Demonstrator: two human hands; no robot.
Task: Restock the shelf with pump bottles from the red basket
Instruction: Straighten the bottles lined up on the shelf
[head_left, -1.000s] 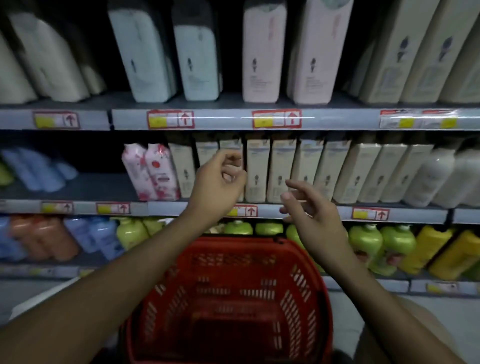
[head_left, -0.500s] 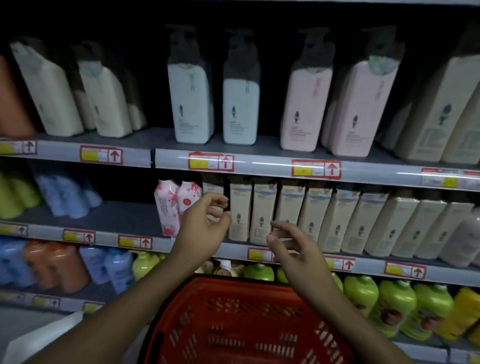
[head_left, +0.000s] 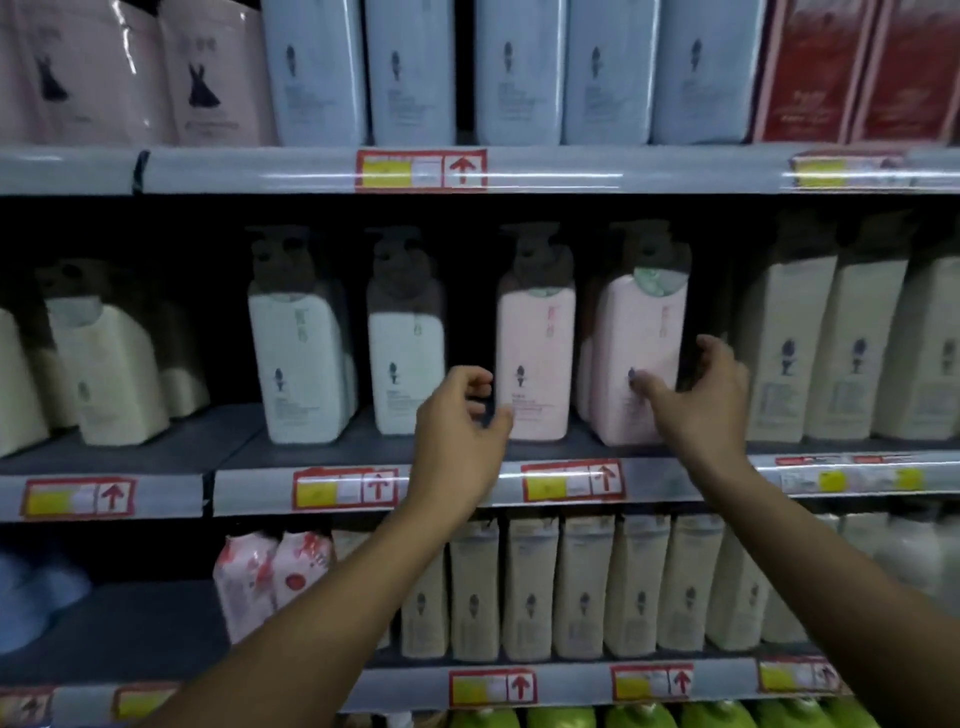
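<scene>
Two pink pump bottles (head_left: 535, 364) stand side by side on the middle shelf (head_left: 363, 447). The left hand (head_left: 457, 431) is curled loosely, empty, just touching the left one. The right hand (head_left: 701, 400) is spread wide around the right pink bottle (head_left: 636, 353), not yet gripping.

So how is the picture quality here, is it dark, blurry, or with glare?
Head view: dim overall, the shelf back nearly black; glare streaks along the shelf rail and price tag; soft blur on the left hand, right hand and pink bottles, so label text is unreadable; wide-angle lens tilts bottles outward at the edges.
</scene>
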